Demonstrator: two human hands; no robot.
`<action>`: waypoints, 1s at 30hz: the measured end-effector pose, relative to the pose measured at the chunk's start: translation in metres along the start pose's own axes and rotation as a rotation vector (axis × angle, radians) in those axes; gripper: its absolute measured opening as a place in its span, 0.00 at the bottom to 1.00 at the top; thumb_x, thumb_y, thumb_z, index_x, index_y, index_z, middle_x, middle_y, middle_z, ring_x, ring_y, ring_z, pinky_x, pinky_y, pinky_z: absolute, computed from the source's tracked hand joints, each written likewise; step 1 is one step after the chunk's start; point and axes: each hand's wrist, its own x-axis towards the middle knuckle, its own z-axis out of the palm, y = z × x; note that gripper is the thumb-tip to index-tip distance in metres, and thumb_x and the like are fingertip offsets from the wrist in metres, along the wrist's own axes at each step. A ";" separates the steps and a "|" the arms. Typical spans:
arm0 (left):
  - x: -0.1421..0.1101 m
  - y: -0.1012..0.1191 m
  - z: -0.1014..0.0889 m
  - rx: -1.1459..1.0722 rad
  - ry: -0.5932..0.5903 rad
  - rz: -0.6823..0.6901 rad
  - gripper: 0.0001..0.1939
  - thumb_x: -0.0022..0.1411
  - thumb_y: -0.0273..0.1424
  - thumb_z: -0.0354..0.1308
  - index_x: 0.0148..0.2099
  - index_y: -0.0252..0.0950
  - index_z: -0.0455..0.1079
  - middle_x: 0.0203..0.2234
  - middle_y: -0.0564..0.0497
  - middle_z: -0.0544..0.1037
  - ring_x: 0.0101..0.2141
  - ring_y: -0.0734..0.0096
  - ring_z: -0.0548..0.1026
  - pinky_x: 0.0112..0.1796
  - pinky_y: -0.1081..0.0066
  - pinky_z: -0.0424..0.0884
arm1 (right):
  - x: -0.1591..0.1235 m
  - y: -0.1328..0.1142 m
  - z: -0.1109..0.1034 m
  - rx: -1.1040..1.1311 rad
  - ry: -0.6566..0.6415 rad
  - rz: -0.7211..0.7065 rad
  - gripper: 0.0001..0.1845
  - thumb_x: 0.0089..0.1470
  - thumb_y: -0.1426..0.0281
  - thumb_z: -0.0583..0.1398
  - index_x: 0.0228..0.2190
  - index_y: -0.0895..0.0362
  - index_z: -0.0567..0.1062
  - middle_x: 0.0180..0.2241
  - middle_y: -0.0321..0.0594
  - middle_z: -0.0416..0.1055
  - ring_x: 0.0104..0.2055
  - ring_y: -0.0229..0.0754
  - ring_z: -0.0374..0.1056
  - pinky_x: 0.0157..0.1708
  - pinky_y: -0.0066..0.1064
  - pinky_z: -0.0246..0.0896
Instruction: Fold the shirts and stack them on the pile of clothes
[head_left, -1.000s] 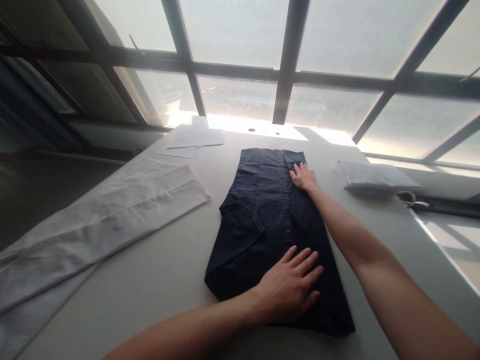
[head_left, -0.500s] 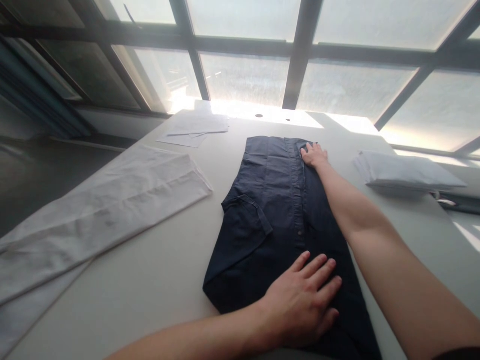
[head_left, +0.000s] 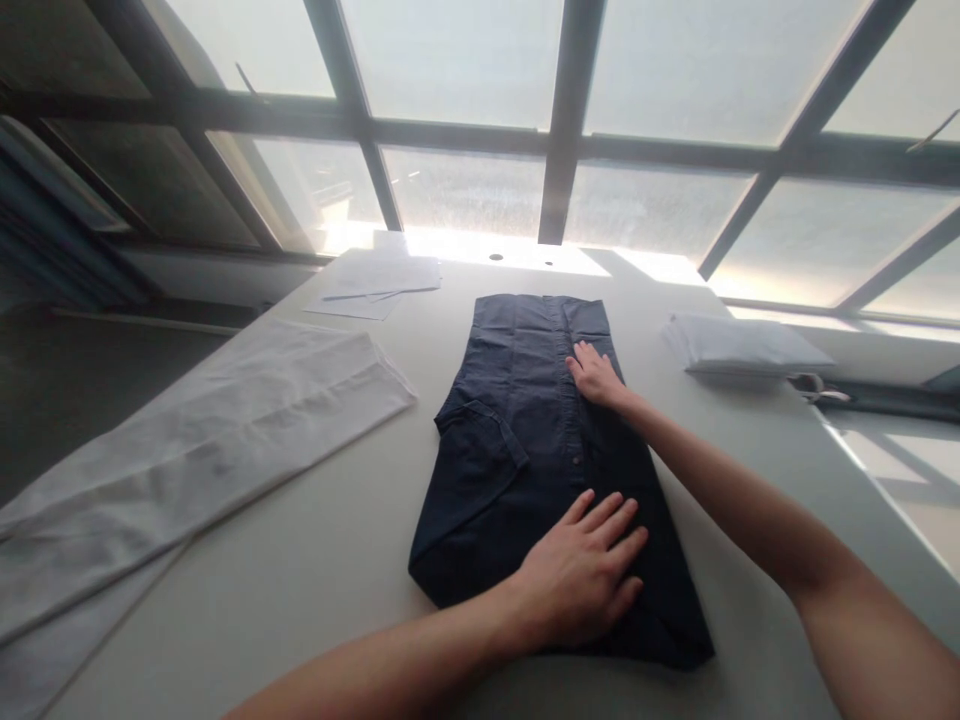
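Note:
A dark navy shirt point(head_left: 517, 440) lies folded lengthwise on the pale table point(head_left: 337, 540), its button strip running down the middle and a chest pocket on its left side. My left hand point(head_left: 581, 575) rests flat on the near end of the shirt, fingers stretched out. My right hand point(head_left: 596, 375) lies flat on the shirt's upper middle by the button strip, fingers extended, arm reaching in from the right.
A long white folded cloth point(head_left: 195, 450) lies along the table's left side. Loose paper sheets point(head_left: 379, 280) sit at the far left, and a white folded bundle point(head_left: 742, 348) at the far right. Large windows point(head_left: 480, 110) stand behind the table.
My right hand has slid back from the shirt's far end toward its middle. The left hand stays pressed on the near end.

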 end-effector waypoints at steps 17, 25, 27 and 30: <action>0.001 -0.001 0.004 0.052 0.055 0.044 0.26 0.76 0.43 0.46 0.69 0.37 0.62 0.64 0.43 0.69 0.66 0.58 0.63 0.68 0.54 0.49 | -0.153 -0.030 0.001 -0.114 0.035 -0.115 0.35 0.71 0.55 0.46 0.70 0.62 0.57 0.73 0.48 0.47 0.76 0.50 0.39 0.72 0.51 0.35; 0.001 -0.001 0.004 0.080 0.007 0.037 0.28 0.77 0.43 0.44 0.71 0.36 0.59 0.70 0.42 0.62 0.70 0.58 0.56 0.69 0.53 0.47 | -0.149 -0.019 -0.004 -0.029 0.064 -0.163 0.30 0.72 0.60 0.43 0.67 0.56 0.65 0.71 0.46 0.54 0.74 0.47 0.45 0.71 0.47 0.40; 0.001 -0.001 0.004 0.082 -0.007 0.032 0.28 0.77 0.43 0.42 0.72 0.37 0.58 0.71 0.42 0.59 0.71 0.58 0.53 0.69 0.52 0.46 | -0.147 -0.015 -0.005 -0.038 0.067 -0.172 0.29 0.72 0.62 0.44 0.67 0.56 0.65 0.71 0.46 0.54 0.74 0.48 0.46 0.71 0.48 0.41; 0.001 -0.002 0.004 0.075 -0.027 0.025 0.29 0.77 0.44 0.42 0.72 0.37 0.57 0.72 0.42 0.57 0.71 0.59 0.52 0.69 0.52 0.45 | -0.145 -0.012 -0.006 -0.056 0.076 -0.164 0.29 0.71 0.62 0.46 0.67 0.58 0.65 0.71 0.48 0.53 0.74 0.50 0.47 0.71 0.49 0.42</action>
